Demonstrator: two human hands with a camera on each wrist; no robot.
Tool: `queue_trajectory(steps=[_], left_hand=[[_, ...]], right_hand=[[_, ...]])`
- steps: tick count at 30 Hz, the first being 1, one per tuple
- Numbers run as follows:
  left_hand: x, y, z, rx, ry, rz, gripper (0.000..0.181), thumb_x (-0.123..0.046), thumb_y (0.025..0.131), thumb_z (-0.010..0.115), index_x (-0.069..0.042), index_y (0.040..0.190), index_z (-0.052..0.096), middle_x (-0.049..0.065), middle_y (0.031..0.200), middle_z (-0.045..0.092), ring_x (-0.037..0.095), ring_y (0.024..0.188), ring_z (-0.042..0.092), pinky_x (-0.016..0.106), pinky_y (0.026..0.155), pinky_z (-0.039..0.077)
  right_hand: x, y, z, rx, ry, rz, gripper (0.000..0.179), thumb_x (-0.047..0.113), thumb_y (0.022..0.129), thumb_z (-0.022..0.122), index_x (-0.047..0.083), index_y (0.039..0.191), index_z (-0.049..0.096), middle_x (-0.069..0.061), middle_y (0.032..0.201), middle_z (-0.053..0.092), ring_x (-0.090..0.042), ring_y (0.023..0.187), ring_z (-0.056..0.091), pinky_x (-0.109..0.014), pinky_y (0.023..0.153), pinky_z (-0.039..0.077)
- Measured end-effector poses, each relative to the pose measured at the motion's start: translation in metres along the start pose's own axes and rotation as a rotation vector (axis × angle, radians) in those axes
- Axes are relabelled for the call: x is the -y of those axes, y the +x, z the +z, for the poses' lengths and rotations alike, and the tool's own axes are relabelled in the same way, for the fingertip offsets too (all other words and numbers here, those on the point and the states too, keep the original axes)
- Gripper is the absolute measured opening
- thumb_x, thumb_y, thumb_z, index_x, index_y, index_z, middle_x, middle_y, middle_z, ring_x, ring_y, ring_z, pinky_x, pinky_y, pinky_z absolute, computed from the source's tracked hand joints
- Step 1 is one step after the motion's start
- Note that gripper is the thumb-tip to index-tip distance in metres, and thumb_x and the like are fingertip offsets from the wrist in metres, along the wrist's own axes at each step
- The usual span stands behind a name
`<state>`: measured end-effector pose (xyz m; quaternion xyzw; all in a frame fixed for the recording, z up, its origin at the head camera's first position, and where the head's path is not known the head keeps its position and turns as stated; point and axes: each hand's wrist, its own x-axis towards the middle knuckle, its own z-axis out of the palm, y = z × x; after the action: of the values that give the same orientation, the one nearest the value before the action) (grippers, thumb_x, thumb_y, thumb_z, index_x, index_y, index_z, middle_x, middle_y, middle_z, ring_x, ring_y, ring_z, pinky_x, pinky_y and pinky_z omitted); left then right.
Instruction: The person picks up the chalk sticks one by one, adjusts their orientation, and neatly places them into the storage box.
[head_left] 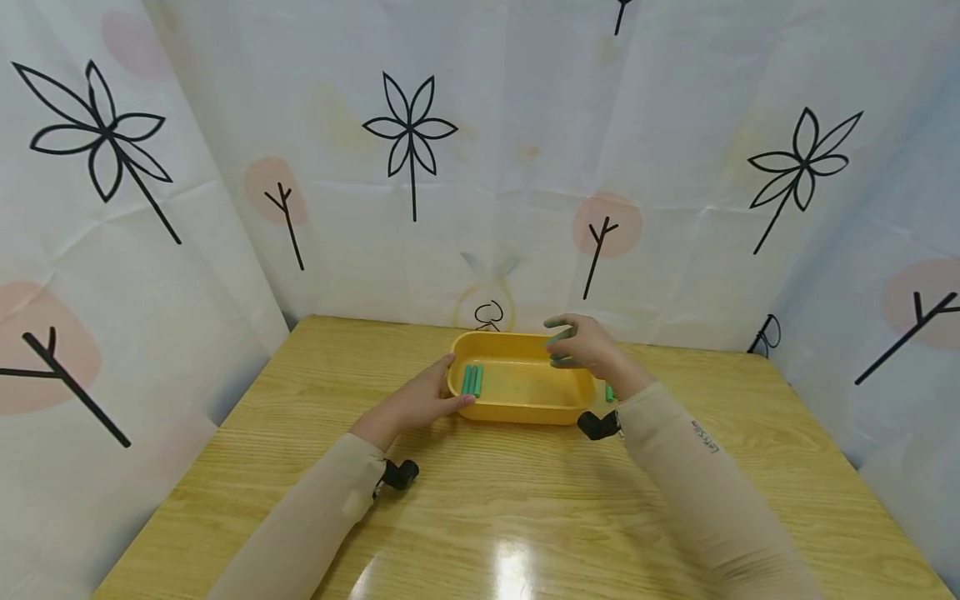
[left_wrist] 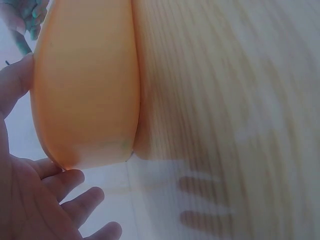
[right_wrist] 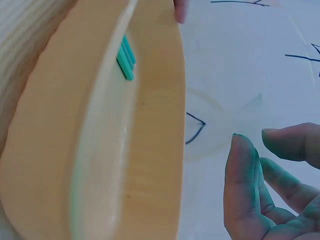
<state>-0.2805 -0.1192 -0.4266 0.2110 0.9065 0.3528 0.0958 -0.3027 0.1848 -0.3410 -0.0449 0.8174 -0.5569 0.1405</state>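
Currently: yellow tray (head_left: pixel 532 414) on worktop (head_left: pixel 465 508), L hand (head_left: pixel 416 404) at one end, R hand (head_left: pixel 588 346) above the other.
L hand holds tray's L end, thumb on nr-side rim, fingers at the end wall. R hand: fingers part-bent, moderate gap btwn thumb & fingers, nothing gripped; green tint on fingers. Three green sticks (head_left: pixel 478 382) lie side by side inside tray at L end, well apart from R hand. Add'l green piece (head_left: pixel 610 392) on worktop just beside tray's R end, partly hidden by R arm; full shape can't be told. Black wrist unit (head_left: pixel 401 475) under L cuff. Backdrop (head_left: pixel 495 158): white cloth w/ black line flowers.
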Motion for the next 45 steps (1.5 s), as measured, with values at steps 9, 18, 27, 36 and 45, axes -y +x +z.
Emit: queue_trajectory(steps=[9,18,27,36,45], left_hand=[[-0.002,-0.001,0.000,0.002,0.004,-0.004,0.104,-0.059,0.092,0.065,-0.003,0.161,0.010,0.019,0.164,0.017,0.035,0.149,0.023,0.050,0.119,0.023],[0.003,0.001,0.002,0.006,0.005,-0.031,0.106,-0.063,0.090,0.064,-0.007,0.162,0.009,0.016,0.165,0.017,0.032,0.150,0.022,0.047,0.120,0.022],[0.000,0.000,0.001,-0.008,0.011,-0.010,0.104,-0.059,0.092,0.064,-0.003,0.161,0.009,0.019,0.164,0.017,0.034,0.149,0.022,0.048,0.120,0.021],[0.002,0.000,0.000,-0.006,0.009,-0.005,0.105,-0.059,0.092,0.064,-0.003,0.161,0.009,0.018,0.165,0.017,0.033,0.150,0.022,0.048,0.120,0.022],[-0.002,-0.002,-0.001,-0.004,0.004,0.005,0.103,-0.056,0.093,0.065,-0.001,0.160,0.010,0.019,0.164,0.018,0.034,0.149,0.023,0.048,0.120,0.022]], right_hand=[[-0.003,-0.014,-0.033,-0.032,-0.005,-0.021,0.057,0.001,0.099,0.058,-0.002,0.151,0.035,-0.020,0.115,0.054,-0.031,0.095,0.064,-0.047,0.095,0.053],[-0.011,-0.025,-0.053,-0.056,-0.039,-0.003,0.059,0.001,0.101,0.056,-0.003,0.153,0.030,-0.023,0.119,0.051,-0.024,0.089,0.061,-0.031,0.081,0.058],[-0.034,-0.028,-0.072,-0.068,-0.061,0.002,0.060,0.001,0.101,0.056,-0.006,0.153,0.027,-0.027,0.124,0.049,-0.025,0.093,0.061,-0.033,0.083,0.057],[-0.064,-0.030,-0.086,-0.060,-0.093,0.012,0.061,0.000,0.102,0.053,-0.011,0.153,0.022,-0.036,0.132,0.042,-0.041,0.112,0.057,-0.041,0.091,0.056],[-0.091,-0.023,-0.095,-0.118,-0.152,0.099,0.061,0.002,0.101,0.055,-0.010,0.153,0.024,-0.034,0.129,0.047,-0.034,0.100,0.063,-0.043,0.088,0.056]])
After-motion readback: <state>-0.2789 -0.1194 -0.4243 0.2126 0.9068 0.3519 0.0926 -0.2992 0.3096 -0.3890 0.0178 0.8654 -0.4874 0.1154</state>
